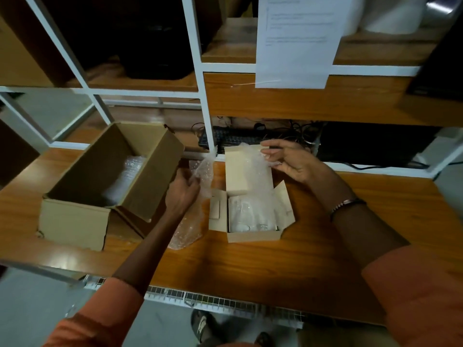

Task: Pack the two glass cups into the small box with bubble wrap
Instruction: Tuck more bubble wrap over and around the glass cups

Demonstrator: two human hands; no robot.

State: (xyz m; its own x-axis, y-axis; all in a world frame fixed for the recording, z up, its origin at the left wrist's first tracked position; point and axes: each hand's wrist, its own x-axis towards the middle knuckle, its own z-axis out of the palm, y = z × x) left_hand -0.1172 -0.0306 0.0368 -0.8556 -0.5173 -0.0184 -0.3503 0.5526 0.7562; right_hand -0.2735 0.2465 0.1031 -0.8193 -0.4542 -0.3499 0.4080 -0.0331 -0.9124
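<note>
Pinching a clear bubble wrap sheet [246, 169] with both hands, left hand [181, 190] and right hand [292, 160], I see two glass cups [250, 216] lying in the small box [253, 236] at frame centre.

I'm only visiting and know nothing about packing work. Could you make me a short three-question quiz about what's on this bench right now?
1. True or false: the small box is closed.
2. Which hand is nearer the large cardboard box? A) the left hand B) the right hand
3. Fill in: the sheet stretched between the two hands is ____.

Key:
1. False. Its lid stands open, and the glass cups lie inside on a clear lining.
2. A. The left hand is beside that box's open flap.
3. Bubble wrap. Each hand pinches one end of it above the small box.
</note>
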